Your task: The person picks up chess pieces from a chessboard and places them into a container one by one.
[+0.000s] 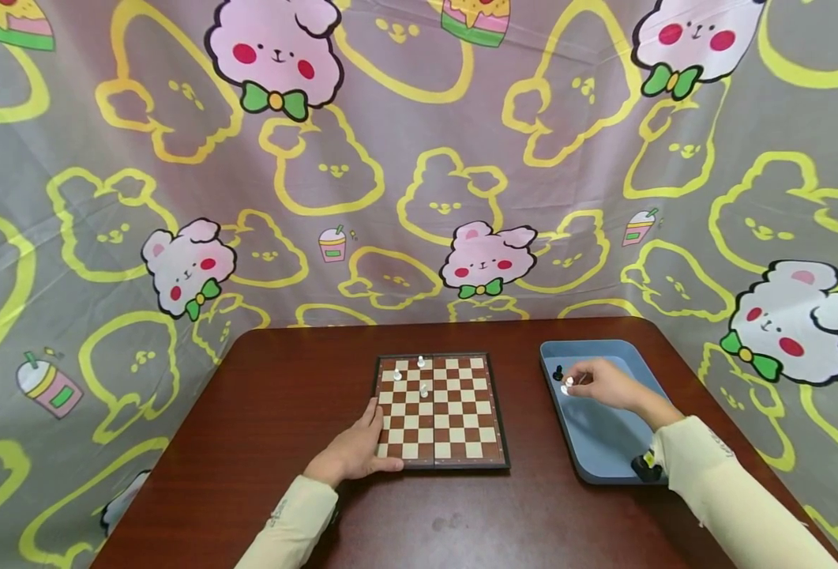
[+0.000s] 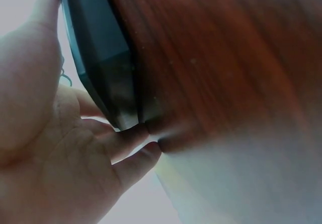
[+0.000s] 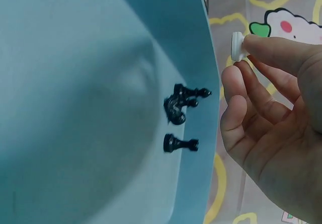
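A folding chessboard (image 1: 464,407) lies on the table, with white chess pieces (image 1: 423,390) standing toward its far left. My left hand (image 1: 353,447) rests at the board's near left corner, fingers stretched along the left side and thumb on the front edge. In the left wrist view the dark board corner (image 2: 100,53) lies against the palm side of that hand (image 2: 55,143). Over the blue tray (image 1: 614,442), my right hand (image 1: 610,385) pinches a white chess piece (image 3: 237,47) between thumb and fingertips; its top is hidden by the fingers.
Several black chess pieces (image 3: 176,108) lie in the tray by one wall. The tray stands right of the board on the brown wooden table (image 1: 305,371). A patterned cloth (image 1: 390,197) hangs behind and along the sides.
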The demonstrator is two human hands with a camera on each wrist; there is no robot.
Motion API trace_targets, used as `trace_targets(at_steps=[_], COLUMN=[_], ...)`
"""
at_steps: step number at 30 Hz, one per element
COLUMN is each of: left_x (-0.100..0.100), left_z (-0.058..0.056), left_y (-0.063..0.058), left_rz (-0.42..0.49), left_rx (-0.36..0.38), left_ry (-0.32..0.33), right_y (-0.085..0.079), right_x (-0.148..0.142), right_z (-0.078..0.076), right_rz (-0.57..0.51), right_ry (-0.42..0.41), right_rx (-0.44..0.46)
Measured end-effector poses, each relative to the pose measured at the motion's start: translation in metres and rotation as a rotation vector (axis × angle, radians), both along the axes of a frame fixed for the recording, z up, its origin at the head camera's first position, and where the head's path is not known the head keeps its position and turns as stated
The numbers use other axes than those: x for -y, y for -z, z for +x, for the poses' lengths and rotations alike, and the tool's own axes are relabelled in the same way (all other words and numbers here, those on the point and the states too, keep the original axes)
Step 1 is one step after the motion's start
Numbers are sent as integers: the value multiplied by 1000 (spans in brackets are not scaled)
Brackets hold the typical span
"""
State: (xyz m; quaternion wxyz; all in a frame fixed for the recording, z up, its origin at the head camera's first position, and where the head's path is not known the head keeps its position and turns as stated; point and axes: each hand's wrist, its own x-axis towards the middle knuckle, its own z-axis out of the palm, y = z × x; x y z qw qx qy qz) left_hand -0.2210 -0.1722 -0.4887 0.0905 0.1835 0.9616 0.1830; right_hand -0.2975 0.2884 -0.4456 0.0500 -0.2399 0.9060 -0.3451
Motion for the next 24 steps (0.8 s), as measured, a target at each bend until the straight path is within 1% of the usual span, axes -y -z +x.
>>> trace_targets(at_steps=[8, 12, 17, 24], left_x=[-1, -2, -2, -3], left_z=[0, 1, 0, 1], left_y=[-2, -3, -4, -6], left_rz=[6, 6, 2, 20], left_rx=[12, 7, 13, 30], left_ry=[-7, -7, -10, -15], right_y=[4, 7, 5, 4], right_x=[-11, -16, -18, -23], right_z=[1, 1, 2, 2], right_rz=[13, 8, 5, 18], right_ry=[12, 20, 22, -2], right_rx=[35, 59, 81, 76])
